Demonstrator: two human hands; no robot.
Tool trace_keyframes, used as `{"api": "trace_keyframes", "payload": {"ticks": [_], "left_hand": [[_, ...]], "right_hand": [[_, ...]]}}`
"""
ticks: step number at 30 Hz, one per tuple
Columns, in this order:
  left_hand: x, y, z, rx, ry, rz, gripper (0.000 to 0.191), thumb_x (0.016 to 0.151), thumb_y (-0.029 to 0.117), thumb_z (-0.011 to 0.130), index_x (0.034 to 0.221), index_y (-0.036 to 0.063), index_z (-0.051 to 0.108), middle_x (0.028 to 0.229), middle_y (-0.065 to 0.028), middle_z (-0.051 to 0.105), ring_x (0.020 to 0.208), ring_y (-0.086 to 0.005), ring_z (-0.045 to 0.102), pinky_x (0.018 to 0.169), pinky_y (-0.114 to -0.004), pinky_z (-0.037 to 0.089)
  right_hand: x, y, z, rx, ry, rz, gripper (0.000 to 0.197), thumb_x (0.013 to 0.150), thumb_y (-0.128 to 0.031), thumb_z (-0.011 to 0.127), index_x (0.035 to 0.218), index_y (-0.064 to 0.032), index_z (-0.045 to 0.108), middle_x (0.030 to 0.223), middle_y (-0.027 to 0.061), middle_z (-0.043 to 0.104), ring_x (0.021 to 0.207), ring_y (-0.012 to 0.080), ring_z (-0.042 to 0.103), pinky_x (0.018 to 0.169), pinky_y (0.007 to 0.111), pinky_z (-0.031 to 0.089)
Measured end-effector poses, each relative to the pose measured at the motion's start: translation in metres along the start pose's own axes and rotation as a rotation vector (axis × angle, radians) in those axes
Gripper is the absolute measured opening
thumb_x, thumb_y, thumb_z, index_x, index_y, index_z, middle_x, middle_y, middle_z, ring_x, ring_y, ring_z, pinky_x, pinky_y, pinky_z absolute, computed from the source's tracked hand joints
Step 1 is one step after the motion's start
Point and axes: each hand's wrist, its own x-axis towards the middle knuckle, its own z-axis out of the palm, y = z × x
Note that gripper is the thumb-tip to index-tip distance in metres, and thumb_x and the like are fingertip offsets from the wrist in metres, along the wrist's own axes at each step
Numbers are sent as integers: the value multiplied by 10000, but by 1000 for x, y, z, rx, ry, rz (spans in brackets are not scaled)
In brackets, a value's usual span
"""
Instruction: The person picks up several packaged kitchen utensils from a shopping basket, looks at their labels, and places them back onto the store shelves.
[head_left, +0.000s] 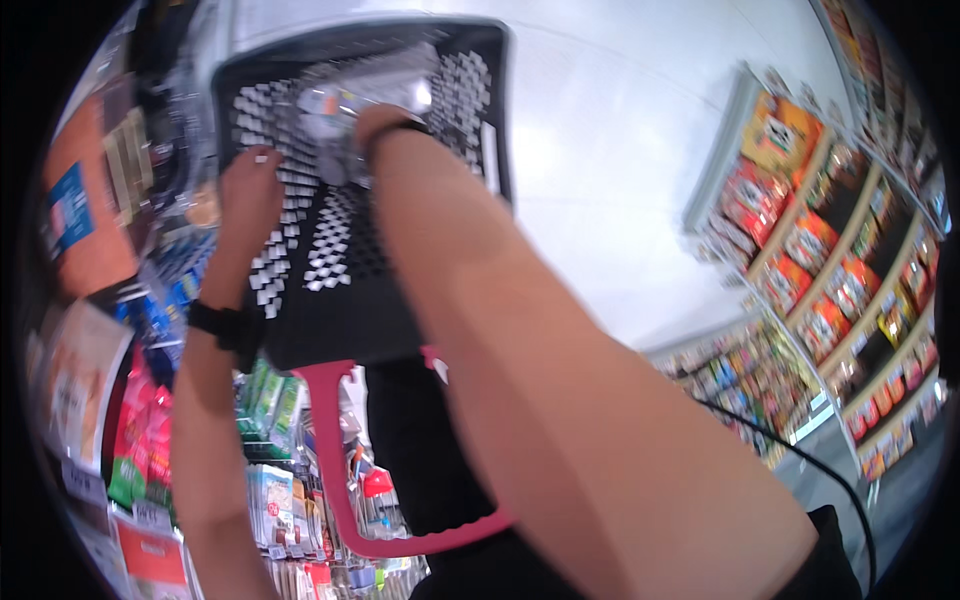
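Observation:
A black perforated shopping basket (337, 322) hangs before me, its pink handle (330, 457) folded down toward my body. My left hand (253, 176) is curled over the basket's left side. Inside the basket, at the far end, lie blurred clear plastic packages (322, 112) with a small orange mark on one. My right hand (386, 124) reaches down among these packages. Its fingers are hidden behind the back of the hand, so its grip does not show.
Store shelves with packaged goods (139, 435) run close along my left. Across the pale floor (600, 187), a rack of orange and red snack bags (810, 240) stands at the right. A black cable (810, 457) curves down beside my right arm.

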Motion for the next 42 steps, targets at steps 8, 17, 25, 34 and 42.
{"api": "trace_keyframes", "payload": {"ticks": [8, 17, 25, 34, 42], "left_hand": [[25, 16, 73, -147, -235, -46, 233, 777, 114, 573, 987, 25, 621, 1041, -181, 611, 969, -370, 586, 835, -451, 473], [33, 15, 139, -278, -358, -214, 252, 803, 164, 574, 1002, 17, 616, 1052, -192, 617, 998, -367, 591, 849, -462, 477], [60, 14, 158, -230, -410, -336, 270, 822, 180, 552, 1022, 4, 599, 1081, -208, 613, 1030, -367, 589, 864, -476, 480], [42, 33, 104, -392, -291, -330, 201, 823, 110, 579, 1000, 16, 581, 1017, -193, 586, 971, -362, 576, 833, -435, 475], [47, 39, 119, -529, -304, -361, 190, 859, 117, 550, 1003, -7, 557, 973, -213, 594, 929, -380, 578, 835, -413, 469]], "right_hand": [[6, 26, 31, -139, -123, -7, 348, 840, -232, 525, 1091, -26, 650, 1143, 214, 621, 1074, 326, 610, 894, 434, 490], [32, 23, 71, -246, -263, -90, 329, 812, -216, 558, 1040, -4, 662, 1109, 235, 626, 1051, 343, 616, 882, 432, 496], [61, 47, 72, -189, -195, -2, 314, 813, -167, 531, 1029, 17, 664, 1088, 246, 631, 1039, 349, 621, 887, 426, 494], [57, 46, 33, 35, -51, -22, 338, 784, -179, 570, 1072, -9, 618, 1072, 228, 635, 1061, 359, 589, 937, 388, 451], [128, 76, -28, -182, 283, -207, 529, 791, -46, 493, 1308, 12, 394, 1339, 250, 415, 1106, 424, 534, 955, 440, 447]]}}
